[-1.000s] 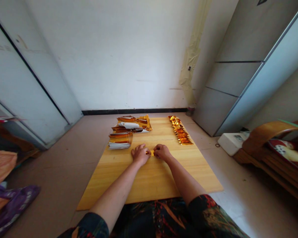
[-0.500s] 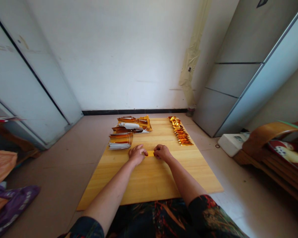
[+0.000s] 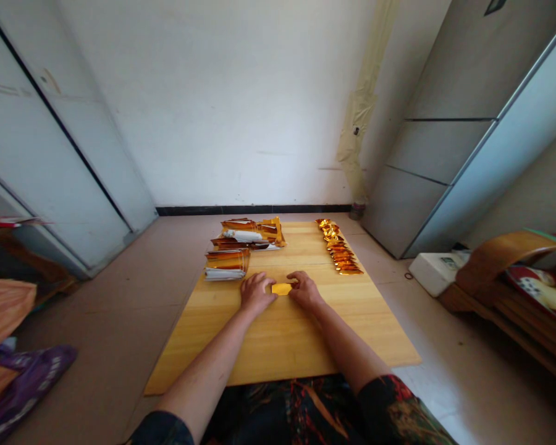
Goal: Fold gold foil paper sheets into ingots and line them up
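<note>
A small yellow-gold piece of paper (image 3: 282,289) spans the gap between my two hands, just above or on the wooden board. My left hand (image 3: 256,293) pinches its left end between thumb and fingers. At the other end, my right hand (image 3: 304,289) has its fingers closed on the right edge. Bundles of gold and white paper sheets (image 3: 227,262) lie beyond my left hand. A row of shiny folded gold pieces (image 3: 343,254) runs along the board's far right side.
The wooden board (image 3: 282,352) reaches from my lap towards the white wall (image 3: 236,123). A grey refrigerator (image 3: 430,142) stands at the back right, near a white box (image 3: 433,272) and wooden furniture (image 3: 500,296). Orange and purple bags (image 3: 32,377) lie at the left.
The gold paper has turned so that more of its flat face shows. Both hands have shifted slightly around its ends. The camera view has moved a little.
</note>
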Demonstrator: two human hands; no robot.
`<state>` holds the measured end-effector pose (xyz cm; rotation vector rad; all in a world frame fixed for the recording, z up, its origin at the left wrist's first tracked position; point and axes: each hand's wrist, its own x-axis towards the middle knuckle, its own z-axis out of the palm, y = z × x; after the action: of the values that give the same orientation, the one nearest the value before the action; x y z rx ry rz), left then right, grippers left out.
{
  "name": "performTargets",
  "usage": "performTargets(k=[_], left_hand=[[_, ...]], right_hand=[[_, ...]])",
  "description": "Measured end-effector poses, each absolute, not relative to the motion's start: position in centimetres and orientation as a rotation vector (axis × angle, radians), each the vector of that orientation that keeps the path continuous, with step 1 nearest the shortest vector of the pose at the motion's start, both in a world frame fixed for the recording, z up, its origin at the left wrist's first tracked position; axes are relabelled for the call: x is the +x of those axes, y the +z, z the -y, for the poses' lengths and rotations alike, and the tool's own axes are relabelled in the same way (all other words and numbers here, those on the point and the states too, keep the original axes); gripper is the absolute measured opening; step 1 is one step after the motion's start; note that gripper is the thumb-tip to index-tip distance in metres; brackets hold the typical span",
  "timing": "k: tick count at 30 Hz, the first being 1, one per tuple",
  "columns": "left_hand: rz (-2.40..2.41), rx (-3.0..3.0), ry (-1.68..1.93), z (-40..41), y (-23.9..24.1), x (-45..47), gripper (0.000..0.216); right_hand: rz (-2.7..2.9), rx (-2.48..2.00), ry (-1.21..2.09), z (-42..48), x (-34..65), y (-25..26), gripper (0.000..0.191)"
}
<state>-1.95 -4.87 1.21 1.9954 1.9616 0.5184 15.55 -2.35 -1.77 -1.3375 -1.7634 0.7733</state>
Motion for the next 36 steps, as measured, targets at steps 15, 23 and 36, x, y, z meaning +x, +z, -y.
performTargets(k=[15,23,36], left_hand=[[-1.942,2.081,0.709,5.0,0.0,-2.0,0.032],[-1.941,2.097,0.719,5.0,0.1,-2.0,0.032],[-1.797,2.230,1.014,5.2,-1.0,-2.0,0.009]], right_hand=[[1.927,-1.406,0.524,2.7,15.3,-1.8,0.035],[1.940,-1.334,0.511,2.8,15.4,-1.8,0.041],[1.921,-1.186,0.413,3.4,15.3,-2.0,0.031]])
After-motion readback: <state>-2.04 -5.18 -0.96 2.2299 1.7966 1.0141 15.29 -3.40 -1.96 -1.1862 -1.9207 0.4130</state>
